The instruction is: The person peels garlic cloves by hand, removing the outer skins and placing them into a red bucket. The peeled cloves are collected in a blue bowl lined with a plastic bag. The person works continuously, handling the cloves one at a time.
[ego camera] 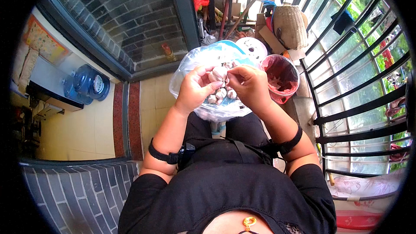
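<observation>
A pale garlic bulb (219,74) is held up between my hands. The fingers and thumb of my left hand (199,84) grip it from the left. My right hand (249,83) has its thumb and forefinger pinched together at the bulb's right side; whether a bit of skin or root is between them is hidden. Below, several smaller garlic bulbs (221,93) lie in a clear plastic bag (188,68), spread open over something blue in front of my knees. More garlic shows behind my fingers.
Right of the bag stands a bin (282,74) with a red liner. A white round lid or stool top (252,47) and a wicker basket (291,27) are beyond. Black railings (357,136) line the right. Blue water jugs (91,83) are past the doorway at left.
</observation>
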`<state>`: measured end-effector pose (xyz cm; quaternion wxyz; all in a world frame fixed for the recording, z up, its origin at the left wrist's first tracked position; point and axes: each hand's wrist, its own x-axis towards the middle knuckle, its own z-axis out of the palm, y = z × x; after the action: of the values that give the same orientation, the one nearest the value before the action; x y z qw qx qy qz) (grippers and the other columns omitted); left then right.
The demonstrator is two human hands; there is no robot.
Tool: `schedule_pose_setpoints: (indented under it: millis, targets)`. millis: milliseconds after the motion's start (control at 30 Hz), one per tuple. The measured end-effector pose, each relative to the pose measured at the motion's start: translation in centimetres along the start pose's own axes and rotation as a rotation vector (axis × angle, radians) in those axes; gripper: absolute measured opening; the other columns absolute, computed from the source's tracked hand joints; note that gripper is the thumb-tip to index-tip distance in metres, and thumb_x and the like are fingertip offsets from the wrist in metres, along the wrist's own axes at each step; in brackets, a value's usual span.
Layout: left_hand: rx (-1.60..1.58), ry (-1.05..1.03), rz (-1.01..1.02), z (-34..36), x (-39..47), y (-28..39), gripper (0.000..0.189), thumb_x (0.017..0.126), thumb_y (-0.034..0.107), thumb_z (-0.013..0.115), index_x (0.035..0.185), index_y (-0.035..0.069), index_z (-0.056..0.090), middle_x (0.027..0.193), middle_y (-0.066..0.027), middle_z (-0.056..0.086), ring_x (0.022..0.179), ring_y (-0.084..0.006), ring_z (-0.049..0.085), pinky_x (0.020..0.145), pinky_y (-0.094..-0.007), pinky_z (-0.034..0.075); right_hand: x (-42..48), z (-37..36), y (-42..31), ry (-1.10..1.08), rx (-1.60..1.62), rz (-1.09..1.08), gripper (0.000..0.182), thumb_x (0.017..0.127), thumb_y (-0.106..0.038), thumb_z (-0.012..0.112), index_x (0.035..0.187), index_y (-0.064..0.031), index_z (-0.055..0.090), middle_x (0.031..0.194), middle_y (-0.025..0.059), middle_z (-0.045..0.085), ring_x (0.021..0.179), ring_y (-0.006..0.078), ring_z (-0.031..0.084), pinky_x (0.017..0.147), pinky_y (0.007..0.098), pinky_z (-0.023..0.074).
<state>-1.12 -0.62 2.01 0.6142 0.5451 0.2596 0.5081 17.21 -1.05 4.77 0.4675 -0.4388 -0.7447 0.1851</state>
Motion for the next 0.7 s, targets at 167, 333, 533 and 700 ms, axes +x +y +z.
schedule_pose_setpoints:
  millis: [167,333,533,700]
  targets:
    - [-0.08,0.017,-0.015,0.5,0.0,0.4,0.04,0.084,0.0,0.062,0.121,-0.001,0.047,0.104,-0.0089,0.062,0.091,-0.0131,0.062,0.075,-0.0236,0.05,0.1,-0.2,0.1,-0.027,0.194,0.166,0.008,0.083,-0.005,0.064,0.083,0.0034,0.064,0.071,0.0055,0.064,0.062,0.0121,0.064,0.055,0.0229,0.0505]
    - [-0.24,0.025,-0.097,0.1,-0.2,0.6,0.037,0.089,0.005,0.056,0.123,0.003,0.042,0.11,-0.0131,0.059,0.093,-0.0207,0.062,0.079,-0.0324,0.052,0.3,-1.1,-0.3,-0.119,0.9,0.499,0.01,0.086,-0.007,0.063,0.086,0.0032,0.061,0.075,0.0072,0.064,0.058,0.0119,0.061,0.053,0.0226,0.0492]
    - [-0.33,0.024,-0.111,0.2,-0.2,0.8,0.037,0.092,0.008,0.053,0.126,0.004,0.041,0.107,-0.0084,0.06,0.091,-0.0141,0.061,0.076,-0.0263,0.049,0.3,-1.3,0.7,-0.141,0.865,0.484,0.009,0.086,-0.006,0.063,0.086,0.0029,0.062,0.075,0.0073,0.063,0.059,0.0124,0.061,0.055,0.023,0.0485]
    - [-0.358,0.012,-0.124,0.3,0.0,1.2,0.039,0.091,0.006,0.051,0.129,0.004,0.042,0.106,-0.0081,0.059,0.095,-0.0137,0.058,0.081,-0.026,0.047,0.7,-2.5,3.0,-0.09,0.736,0.485,0.01,0.086,-0.006,0.062,0.087,0.0032,0.062,0.074,0.0065,0.064,0.059,0.012,0.061,0.058,0.0238,0.0485]
